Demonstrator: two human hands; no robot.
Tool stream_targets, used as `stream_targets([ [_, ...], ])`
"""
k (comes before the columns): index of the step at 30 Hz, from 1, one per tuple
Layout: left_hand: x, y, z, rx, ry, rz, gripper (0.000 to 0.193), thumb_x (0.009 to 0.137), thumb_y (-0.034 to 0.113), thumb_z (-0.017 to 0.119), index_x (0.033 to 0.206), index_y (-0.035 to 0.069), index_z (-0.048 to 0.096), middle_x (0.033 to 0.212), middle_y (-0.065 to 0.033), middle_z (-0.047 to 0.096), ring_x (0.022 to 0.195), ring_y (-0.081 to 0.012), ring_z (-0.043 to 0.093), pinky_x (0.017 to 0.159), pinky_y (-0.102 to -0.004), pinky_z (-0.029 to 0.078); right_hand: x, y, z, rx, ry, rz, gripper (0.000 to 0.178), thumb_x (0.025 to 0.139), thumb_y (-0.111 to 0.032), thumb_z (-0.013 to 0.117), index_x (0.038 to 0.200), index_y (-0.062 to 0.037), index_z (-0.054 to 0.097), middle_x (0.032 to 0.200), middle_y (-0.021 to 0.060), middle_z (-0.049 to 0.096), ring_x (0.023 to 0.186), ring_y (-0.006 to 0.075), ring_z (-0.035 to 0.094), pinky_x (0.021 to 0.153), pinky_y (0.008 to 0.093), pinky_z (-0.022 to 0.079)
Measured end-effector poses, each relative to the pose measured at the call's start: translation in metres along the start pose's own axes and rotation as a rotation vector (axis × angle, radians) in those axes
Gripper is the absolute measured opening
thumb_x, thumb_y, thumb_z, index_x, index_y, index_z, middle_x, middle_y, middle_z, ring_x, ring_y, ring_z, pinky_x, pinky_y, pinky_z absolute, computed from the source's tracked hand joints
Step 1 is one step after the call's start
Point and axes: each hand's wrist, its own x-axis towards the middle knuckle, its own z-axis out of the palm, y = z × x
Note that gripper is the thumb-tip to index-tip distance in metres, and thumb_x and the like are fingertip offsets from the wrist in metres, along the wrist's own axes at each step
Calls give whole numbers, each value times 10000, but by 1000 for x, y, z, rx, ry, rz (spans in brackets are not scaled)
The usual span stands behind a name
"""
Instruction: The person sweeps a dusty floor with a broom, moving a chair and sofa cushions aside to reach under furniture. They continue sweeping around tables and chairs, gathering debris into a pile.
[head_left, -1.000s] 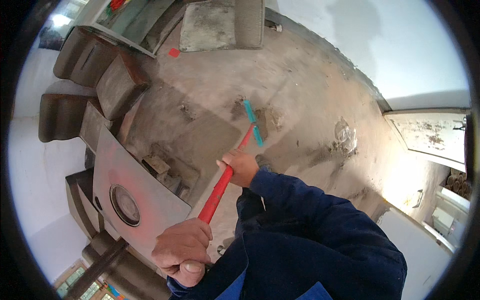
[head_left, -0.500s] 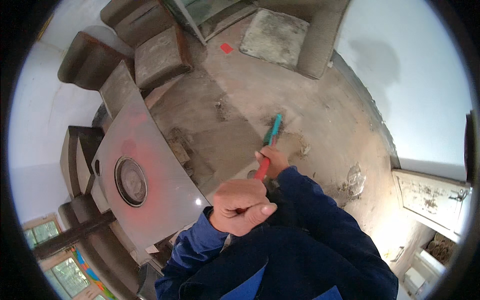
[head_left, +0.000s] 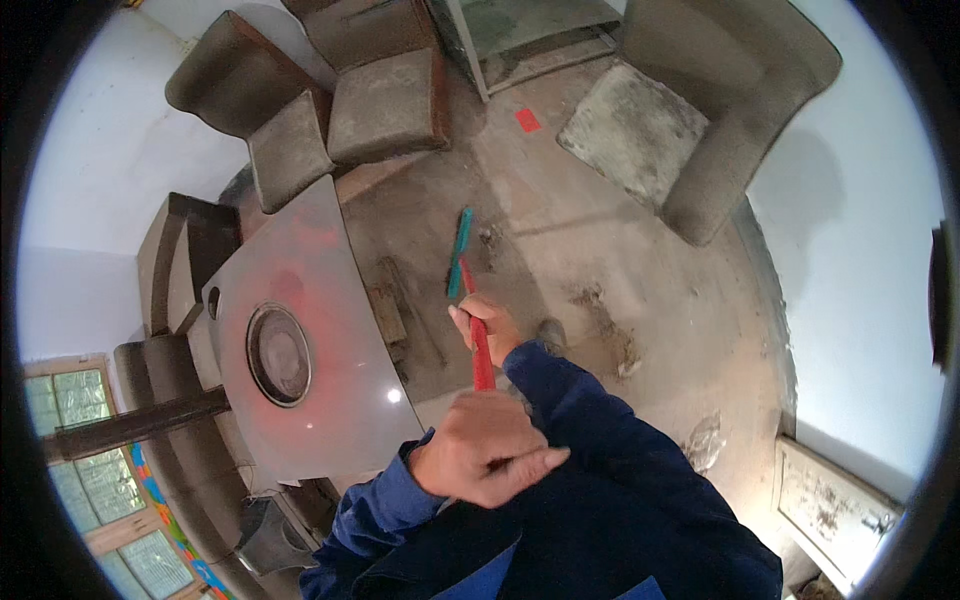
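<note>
A broom with a red handle [head_left: 482,365] and a narrow teal head [head_left: 460,250] reaches away from me over the dusty floor. My left hand [head_left: 490,450] is wrapped round the top end of the handle, its thumb sticking out to the right. Lower down, my right hand [head_left: 488,325] grips the same handle closer to the head. Just right of the broom head lies a small heap of dirt [head_left: 490,237]. More dark debris [head_left: 598,308] is scattered to the right of my right hand.
At my left stands a grey table [head_left: 345,400] with a round inset. Dusty brown chairs [head_left: 385,105] line the far left, and an armchair [head_left: 635,130] sits far right. A red paper [head_left: 528,120] lies on the floor. A stained white cabinet door [head_left: 830,510] is low right.
Both hands have swung the broom leftward; its head has passed from the right of the small dirt heap to its left. My view has shifted, so the furniture appears further right.
</note>
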Motion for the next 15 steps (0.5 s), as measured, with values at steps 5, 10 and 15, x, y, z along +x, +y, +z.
stream_targets([
  [5,34,-55,0,6,57,-110,217,853,151,737,672,43,686,547,-86,570,463,-231,543,451,-338,374,36,39,-16,45,-236,120,316,959,-260,575,761,-26,498,770,156,497,786,368,506,699,456,416],
  [10,72,-44,9,-161,73,-5,220,842,117,740,656,41,649,549,-77,547,461,-230,512,448,-350,344,26,23,-82,-147,-139,109,300,945,-272,589,770,-33,539,788,170,541,752,375,555,650,456,444],
  [15,90,-25,-8,-285,8,28,234,846,83,720,638,33,624,547,-71,528,468,-231,488,461,-361,332,19,-2,-125,-372,14,144,303,896,-274,622,735,-33,532,778,182,567,774,420,571,664,485,462],
])
